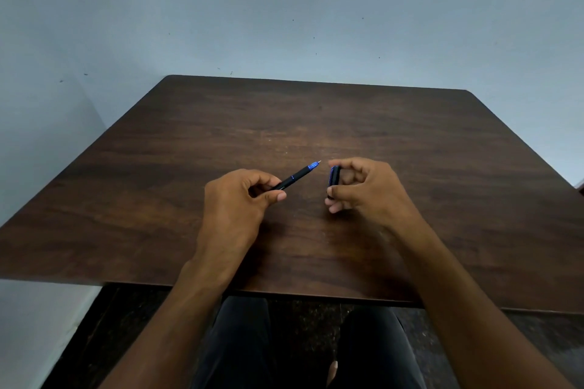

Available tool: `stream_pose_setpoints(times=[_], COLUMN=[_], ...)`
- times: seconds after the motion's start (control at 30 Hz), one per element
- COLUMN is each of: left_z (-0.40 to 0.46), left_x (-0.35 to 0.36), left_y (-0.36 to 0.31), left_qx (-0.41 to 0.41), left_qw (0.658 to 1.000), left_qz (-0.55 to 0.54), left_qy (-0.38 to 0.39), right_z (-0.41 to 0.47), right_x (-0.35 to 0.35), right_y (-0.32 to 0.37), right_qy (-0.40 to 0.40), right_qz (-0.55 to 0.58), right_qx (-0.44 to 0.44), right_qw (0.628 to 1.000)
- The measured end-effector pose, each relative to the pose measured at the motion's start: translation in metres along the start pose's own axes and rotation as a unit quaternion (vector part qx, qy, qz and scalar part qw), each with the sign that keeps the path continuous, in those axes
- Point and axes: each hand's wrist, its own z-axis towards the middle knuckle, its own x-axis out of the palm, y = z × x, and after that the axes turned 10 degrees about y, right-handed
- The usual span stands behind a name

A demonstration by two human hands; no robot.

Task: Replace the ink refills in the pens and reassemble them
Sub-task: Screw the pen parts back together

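Note:
A black pen with a blue section near its metal tip points up and to the right over the table. My left hand grips its rear end between thumb and curled fingers. A short gap to the right, my right hand pinches the pen's black cap, which has a blue edge, between thumb and index finger. The cap stands roughly upright, its open end not visible. Pen tip and cap are apart.
A dark brown wooden table stands against a pale blue-grey wall. Its near edge runs just above my lap, where my dark trousers show. No other pens or refills are in sight.

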Motion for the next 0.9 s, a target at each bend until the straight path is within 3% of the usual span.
stream_pose_setpoints(times=[0.2,0.3,0.47,0.9], left_z=[-0.0010,-0.0007,0.0002,0.0023], left_x=[0.0039,0.0042,0.0043,0.0050], left_y=[-0.0032,-0.0029,-0.0018,-0.0042], left_qx=[0.004,0.003,0.000,0.007], left_qw=[1.000,1.000,1.000,1.000], left_qz=[-0.004,0.001,0.011,0.020], left_qy=[0.011,0.012,0.013,0.020], right_z=[-0.0002,0.0009,0.0000,0.0028], right_x=[-0.0056,-0.0039,-0.0038,-0.0004], right_y=[0.0010,0.0011,-0.0003,-0.0003], right_qy=[-0.004,0.005,0.036,0.040], right_qz=[0.285,0.358,0.380,0.313], right_qx=[-0.067,-0.075,-0.074,-0.084], right_qw=[0.956,0.931,0.921,0.945])
